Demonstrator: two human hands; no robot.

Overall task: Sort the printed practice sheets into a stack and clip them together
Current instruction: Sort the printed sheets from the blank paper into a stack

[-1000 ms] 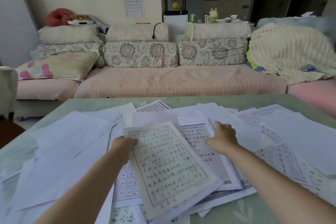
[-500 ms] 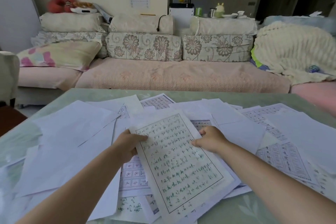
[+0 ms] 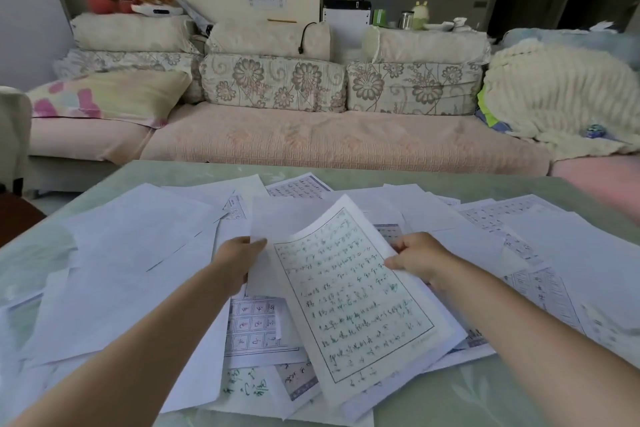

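Observation:
Several printed practice sheets lie scattered and overlapping across the pale green table (image 3: 485, 402). A sheet with handwritten-style characters inside a ruled border (image 3: 349, 295) is on top in the middle, its far end lifted and curling. My left hand (image 3: 239, 256) grips the left edge of the sheets under it. My right hand (image 3: 419, 256) pinches the right edge of the bordered sheet. A grid practice sheet (image 3: 254, 326) shows beneath, between my arms. Blank white backs of other sheets (image 3: 131, 253) cover the left side. No clip is visible.
More printed sheets (image 3: 533, 288) spread to the right, near the table's edge. A pink sofa (image 3: 311, 139) with floral cushions stands just beyond the table's far edge. A cream blanket (image 3: 561, 97) lies on its right end.
My right hand moved left from the loose sheets onto the bordered sheet's right edge. Both hands have raised the far end of that sheet, which now curls upward.

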